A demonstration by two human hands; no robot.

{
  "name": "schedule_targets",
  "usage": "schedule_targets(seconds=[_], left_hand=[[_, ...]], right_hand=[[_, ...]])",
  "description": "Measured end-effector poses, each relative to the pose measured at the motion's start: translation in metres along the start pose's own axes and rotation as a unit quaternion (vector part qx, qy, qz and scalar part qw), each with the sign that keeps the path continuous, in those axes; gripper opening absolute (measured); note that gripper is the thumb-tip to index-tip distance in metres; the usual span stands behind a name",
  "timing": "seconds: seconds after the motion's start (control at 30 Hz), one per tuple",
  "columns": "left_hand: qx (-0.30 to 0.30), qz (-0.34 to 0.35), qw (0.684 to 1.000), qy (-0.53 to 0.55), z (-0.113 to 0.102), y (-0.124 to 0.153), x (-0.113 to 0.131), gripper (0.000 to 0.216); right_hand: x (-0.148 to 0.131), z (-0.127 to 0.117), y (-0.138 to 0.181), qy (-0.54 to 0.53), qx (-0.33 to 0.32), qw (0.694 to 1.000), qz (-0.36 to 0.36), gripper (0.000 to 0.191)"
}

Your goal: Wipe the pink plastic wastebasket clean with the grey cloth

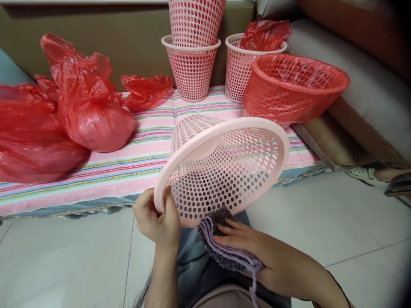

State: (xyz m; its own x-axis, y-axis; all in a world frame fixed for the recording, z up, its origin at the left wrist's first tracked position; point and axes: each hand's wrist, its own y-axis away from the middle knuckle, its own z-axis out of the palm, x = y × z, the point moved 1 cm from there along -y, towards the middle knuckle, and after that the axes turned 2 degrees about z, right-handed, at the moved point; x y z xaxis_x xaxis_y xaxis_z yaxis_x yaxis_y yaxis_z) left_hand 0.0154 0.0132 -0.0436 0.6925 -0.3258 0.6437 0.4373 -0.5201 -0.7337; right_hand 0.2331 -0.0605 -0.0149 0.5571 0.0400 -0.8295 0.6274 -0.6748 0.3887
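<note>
A pink perforated plastic basket [221, 128] is tilted over my lap, its open mouth facing me. My left hand [159, 218] is closed round the near left part of its rim. Against the near edge of the rim, a folded grey cloth with purple edging [221, 244] lies under my right hand [250, 244]. The right fingers press the cloth flat from above, and part of that cloth dips over the rim into the basket. A purple strand hangs from the cloth by my wrist.
On the striped bench cover [144, 171] stand stacked pink baskets [192, 64], another basket holding red plastic [237, 72], and a basket lined with a red bag [289, 94]. Filled red plastic bags [96, 124] lie at left. A shoe [366, 175] shows on the right.
</note>
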Motion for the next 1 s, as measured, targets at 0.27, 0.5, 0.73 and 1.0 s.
schedule_targets(seconds=[0.27, 0.5, 0.73, 1.0], left_hand=[[-0.073, 0.066, 0.995, -0.023, -0.006, -0.038, 0.005, 0.020], [-0.141, 0.096, 0.985, 0.003, -0.008, -0.048, 0.018, 0.019], [-0.199, 0.105, 0.974, 0.033, -0.012, -0.035, 0.018, 0.039], [-0.131, -0.025, 0.989, 0.061, -0.005, 0.025, 0.003, 0.034]], right_hand=[[-0.011, -0.025, -0.008, -0.061, 0.062, 0.995, -0.049, 0.055], [0.009, -0.080, -0.092, 0.179, 0.275, 0.938, -0.110, 0.069], [0.053, -0.084, -0.190, 0.343, 0.212, 0.914, 0.034, 0.054], [0.068, -0.085, -0.191, 0.303, 0.214, 0.929, 0.010, 0.061]])
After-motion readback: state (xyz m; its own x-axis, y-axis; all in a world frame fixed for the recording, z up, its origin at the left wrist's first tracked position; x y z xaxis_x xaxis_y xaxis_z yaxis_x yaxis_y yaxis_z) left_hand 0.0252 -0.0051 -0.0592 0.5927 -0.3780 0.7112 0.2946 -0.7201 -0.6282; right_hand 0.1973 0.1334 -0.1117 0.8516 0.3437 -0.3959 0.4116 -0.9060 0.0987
